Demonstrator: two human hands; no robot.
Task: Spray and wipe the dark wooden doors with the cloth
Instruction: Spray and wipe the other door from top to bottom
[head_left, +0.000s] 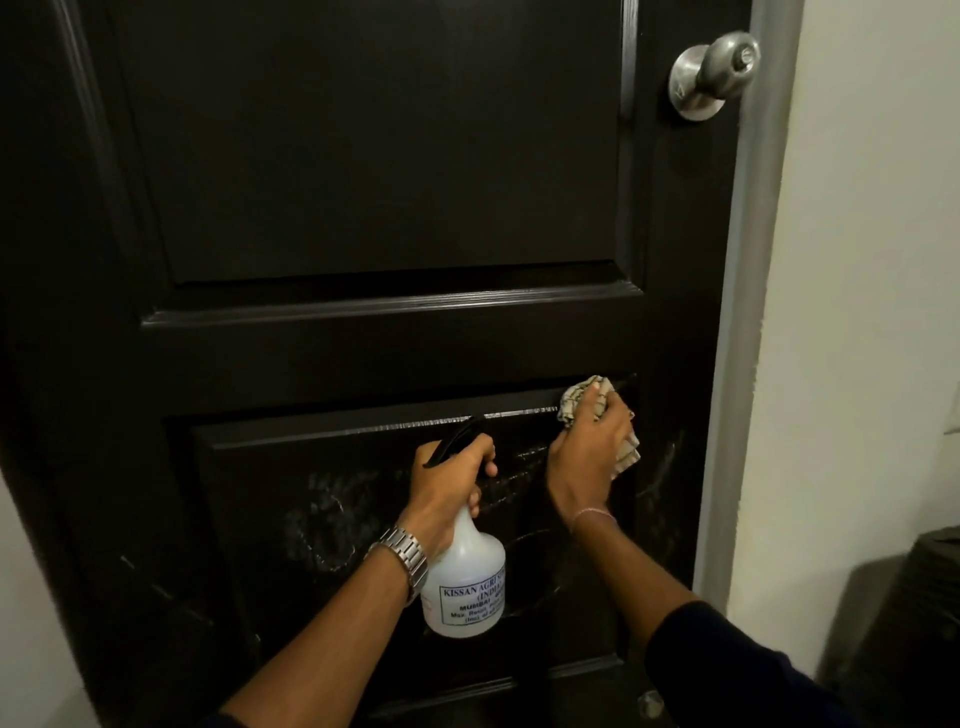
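Soft, limp cloth (597, 415) is bunched under the right hand (589, 447) against the door (363, 182) panel right of centre; light, rigid spray bottle (465, 577) is gripped at its neck by the left hand (449, 483).

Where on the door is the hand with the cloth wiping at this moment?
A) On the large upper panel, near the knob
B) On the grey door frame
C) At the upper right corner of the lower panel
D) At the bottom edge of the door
C: the right hand presses the cloth against the upper right corner of the lower panel, well below the knob.
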